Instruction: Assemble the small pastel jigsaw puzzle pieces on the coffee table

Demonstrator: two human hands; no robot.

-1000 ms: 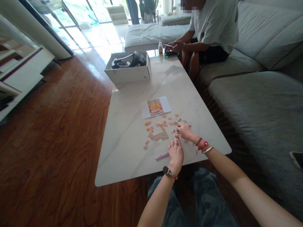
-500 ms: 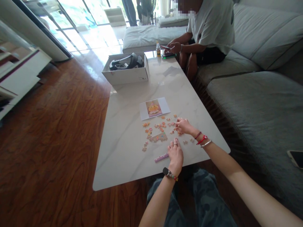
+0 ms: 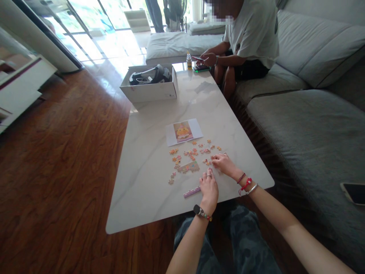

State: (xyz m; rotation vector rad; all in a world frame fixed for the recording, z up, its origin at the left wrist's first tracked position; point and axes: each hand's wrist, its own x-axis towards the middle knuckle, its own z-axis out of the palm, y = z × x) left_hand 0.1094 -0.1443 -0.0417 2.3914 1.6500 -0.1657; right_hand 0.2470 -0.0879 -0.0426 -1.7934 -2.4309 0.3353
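My left hand (image 3: 209,187) is closed near the table's front edge, its fingertips pinched on a small pinkish puzzle piece (image 3: 210,169). A lilac strip with a row of marks (image 3: 192,191) lies beside it and runs partly under it. My right hand (image 3: 226,165) reaches in from the right, fingers curled together over loose pieces; what lies between them is hidden. Left of both hands is a joined block of puzzle (image 3: 188,167). Loose orange and pink puzzle pieces (image 3: 191,152) are scattered around and behind it. Beyond them lies a paper with a printed yellow figure (image 3: 183,132).
A white box (image 3: 154,93) holding a grey-and-black device stands at the far left of the marble-patterned table (image 3: 142,182). Behind are a small bottle (image 3: 189,61) and a seated person (image 3: 251,42) holding a phone. A grey sofa (image 3: 308,125) runs along the right.
My right hand has come nearer on the table, uncovering pieces behind it and covering others by its palm. My left hand keeps its place beside the lilac strip. The view has shifted slightly.
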